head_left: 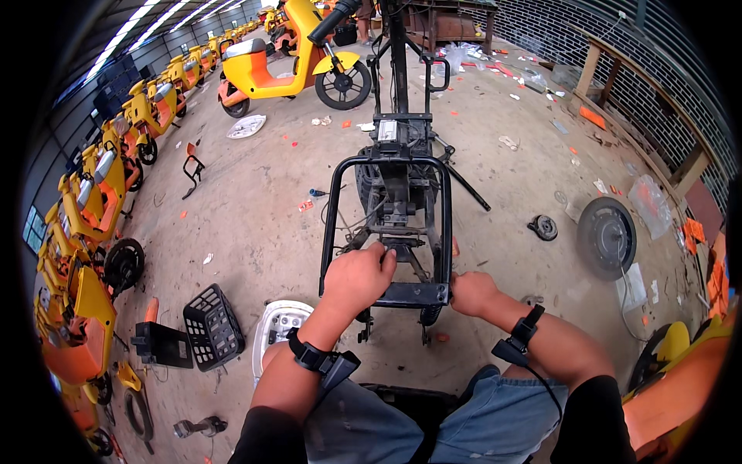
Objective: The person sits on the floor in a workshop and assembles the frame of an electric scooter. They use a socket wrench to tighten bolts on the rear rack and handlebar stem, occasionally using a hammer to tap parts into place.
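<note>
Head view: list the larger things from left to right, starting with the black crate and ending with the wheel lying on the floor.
Black crate → white tray with metal parts → black frame → round black part → grey wheel.

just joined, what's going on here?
Someone's left hand reaches in over a bare black frame; the right hand is at its near right corner. What either hand grips, if anything, is hidden. A yellow scooter stands beyond, and a loose wheel is off to the right.
</note>
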Demonstrator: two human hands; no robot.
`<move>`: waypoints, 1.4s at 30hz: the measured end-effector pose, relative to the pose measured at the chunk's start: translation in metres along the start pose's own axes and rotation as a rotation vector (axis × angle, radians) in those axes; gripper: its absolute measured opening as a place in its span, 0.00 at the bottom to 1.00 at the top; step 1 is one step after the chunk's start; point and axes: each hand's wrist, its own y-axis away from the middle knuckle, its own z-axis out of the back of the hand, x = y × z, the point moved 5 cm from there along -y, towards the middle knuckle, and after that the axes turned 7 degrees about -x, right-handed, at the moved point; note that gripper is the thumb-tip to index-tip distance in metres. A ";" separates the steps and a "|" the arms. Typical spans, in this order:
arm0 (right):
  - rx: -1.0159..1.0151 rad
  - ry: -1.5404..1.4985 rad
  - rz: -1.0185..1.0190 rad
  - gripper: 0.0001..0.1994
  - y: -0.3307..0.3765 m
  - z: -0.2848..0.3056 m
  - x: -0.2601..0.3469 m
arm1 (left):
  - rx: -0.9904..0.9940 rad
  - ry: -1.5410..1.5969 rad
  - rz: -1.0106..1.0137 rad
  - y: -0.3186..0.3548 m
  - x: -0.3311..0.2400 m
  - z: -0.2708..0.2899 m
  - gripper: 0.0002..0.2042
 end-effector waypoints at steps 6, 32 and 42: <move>0.009 -0.016 0.018 0.11 -0.002 0.000 -0.002 | -0.011 0.008 -0.006 0.000 -0.001 -0.002 0.18; 0.169 -0.085 0.095 0.14 -0.006 0.004 -0.006 | 0.001 0.011 0.005 0.000 -0.003 0.000 0.18; 0.222 -0.259 0.155 0.21 -0.012 -0.005 -0.013 | 0.014 0.002 0.007 -0.001 -0.003 -0.001 0.18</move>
